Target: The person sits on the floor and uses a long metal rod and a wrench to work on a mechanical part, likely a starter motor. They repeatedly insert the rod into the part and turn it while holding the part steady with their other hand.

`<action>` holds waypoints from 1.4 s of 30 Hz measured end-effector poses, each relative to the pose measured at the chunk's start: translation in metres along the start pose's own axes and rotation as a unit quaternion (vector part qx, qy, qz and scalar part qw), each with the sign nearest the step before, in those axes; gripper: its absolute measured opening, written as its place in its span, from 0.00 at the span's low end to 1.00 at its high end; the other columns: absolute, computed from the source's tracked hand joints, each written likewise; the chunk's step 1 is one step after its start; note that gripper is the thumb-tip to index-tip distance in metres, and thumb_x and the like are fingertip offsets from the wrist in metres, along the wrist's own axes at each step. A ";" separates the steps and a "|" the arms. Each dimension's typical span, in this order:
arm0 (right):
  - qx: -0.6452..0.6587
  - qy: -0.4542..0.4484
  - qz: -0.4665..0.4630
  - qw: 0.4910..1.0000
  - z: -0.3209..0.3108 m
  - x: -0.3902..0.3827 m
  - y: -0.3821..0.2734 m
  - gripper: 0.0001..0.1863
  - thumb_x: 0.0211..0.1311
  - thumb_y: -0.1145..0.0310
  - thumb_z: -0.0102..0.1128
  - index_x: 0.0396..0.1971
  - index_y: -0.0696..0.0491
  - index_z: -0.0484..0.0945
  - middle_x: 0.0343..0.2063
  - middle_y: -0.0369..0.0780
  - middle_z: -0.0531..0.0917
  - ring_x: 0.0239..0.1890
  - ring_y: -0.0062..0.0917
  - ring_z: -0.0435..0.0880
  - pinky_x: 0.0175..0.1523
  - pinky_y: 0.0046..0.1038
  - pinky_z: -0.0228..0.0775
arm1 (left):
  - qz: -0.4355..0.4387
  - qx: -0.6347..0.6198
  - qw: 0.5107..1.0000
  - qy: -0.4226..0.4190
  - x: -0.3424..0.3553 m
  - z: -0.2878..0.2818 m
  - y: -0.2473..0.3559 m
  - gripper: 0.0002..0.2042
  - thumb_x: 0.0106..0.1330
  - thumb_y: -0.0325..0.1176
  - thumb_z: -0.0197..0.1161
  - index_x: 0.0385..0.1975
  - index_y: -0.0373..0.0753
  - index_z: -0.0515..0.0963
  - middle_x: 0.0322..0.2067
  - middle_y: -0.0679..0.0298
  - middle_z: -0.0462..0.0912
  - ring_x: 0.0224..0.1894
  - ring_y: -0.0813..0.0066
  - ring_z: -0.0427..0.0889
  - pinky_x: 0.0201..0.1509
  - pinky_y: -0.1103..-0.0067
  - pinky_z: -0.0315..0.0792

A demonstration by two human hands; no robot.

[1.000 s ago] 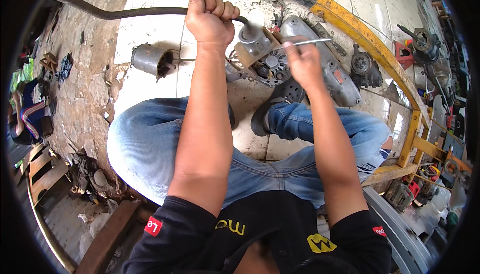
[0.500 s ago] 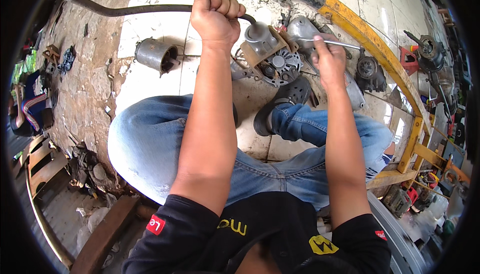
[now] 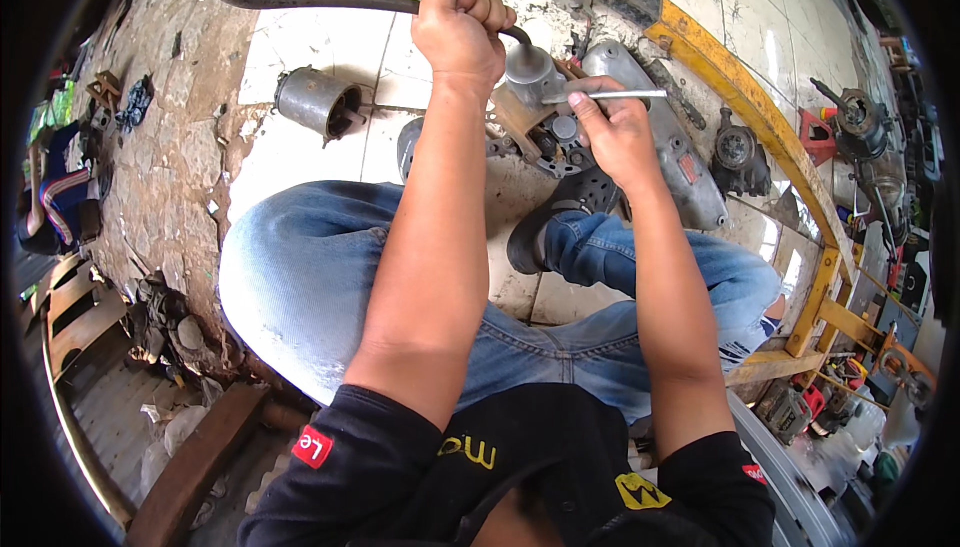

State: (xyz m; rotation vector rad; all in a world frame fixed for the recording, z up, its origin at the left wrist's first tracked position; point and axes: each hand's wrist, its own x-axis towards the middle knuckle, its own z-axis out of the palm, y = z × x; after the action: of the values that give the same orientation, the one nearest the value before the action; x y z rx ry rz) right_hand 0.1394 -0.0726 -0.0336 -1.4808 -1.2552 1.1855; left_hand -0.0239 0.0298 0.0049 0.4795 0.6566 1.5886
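Observation:
My left hand [image 3: 457,32] is wrapped round a long dark bent tube or bar [image 3: 300,1], which runs in from the upper left and ends at a grey cylindrical piece [image 3: 530,72]. Just right of it, my right hand [image 3: 617,137] is closed on a thin metal rod [image 3: 630,94], held nearly level with one end beside the cylindrical piece. Below both sits a partly hidden round machine part [image 3: 565,130] that looks like an alternator, on the floor in front of my shoe [image 3: 575,202].
An open metal cylinder housing [image 3: 318,104] lies to the left. On the right are a long grey metal cover [image 3: 680,162], a dark motor-like part [image 3: 737,150] and a curved yellow metal frame [image 3: 755,87]. Tools and parts crowd the far right. Another person sits at the far left.
My left hand has shifted slightly right with the dark tube. My right hand and its metal rod have moved left and down, nearer the cylindrical piece, now covering part of the round machine part.

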 end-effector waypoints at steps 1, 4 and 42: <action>-0.053 0.023 -0.009 0.998 -0.009 0.004 0.008 0.11 0.66 0.63 0.59 0.40 0.56 0.78 0.25 0.35 0.82 0.19 0.12 0.70 0.24 0.16 0.62 | 0.006 0.001 1.000 -0.014 0.001 0.000 -0.002 0.27 0.74 0.52 0.39 0.12 0.46 0.49 0.12 0.70 0.46 0.18 0.73 0.45 0.28 0.71 0.57; 0.075 0.207 0.096 0.971 -0.031 0.006 0.021 0.12 0.66 0.61 0.58 0.34 0.56 0.78 0.24 0.35 0.81 0.18 0.14 0.69 0.22 0.17 0.60 | 0.035 0.014 0.999 -0.024 0.003 -0.008 -0.003 0.26 0.74 0.52 0.41 0.13 0.46 0.51 0.12 0.70 0.47 0.18 0.73 0.47 0.29 0.70 0.59; -0.563 -0.163 0.381 0.715 -0.108 -0.020 0.185 0.20 0.52 0.62 0.62 0.46 0.54 0.80 0.48 0.47 0.81 0.53 0.38 0.80 0.57 0.38 0.72 | 0.069 0.040 0.978 0.193 -0.013 0.030 0.000 0.21 0.76 0.47 0.38 0.19 0.45 0.54 0.15 0.70 0.53 0.18 0.74 0.51 0.32 0.69 0.65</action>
State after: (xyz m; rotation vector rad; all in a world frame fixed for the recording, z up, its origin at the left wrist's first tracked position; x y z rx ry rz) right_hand 0.2797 -0.1220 -0.1884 -3.0236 -1.8286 1.2216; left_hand -0.0029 0.0211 0.0278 0.2796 1.0025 1.8120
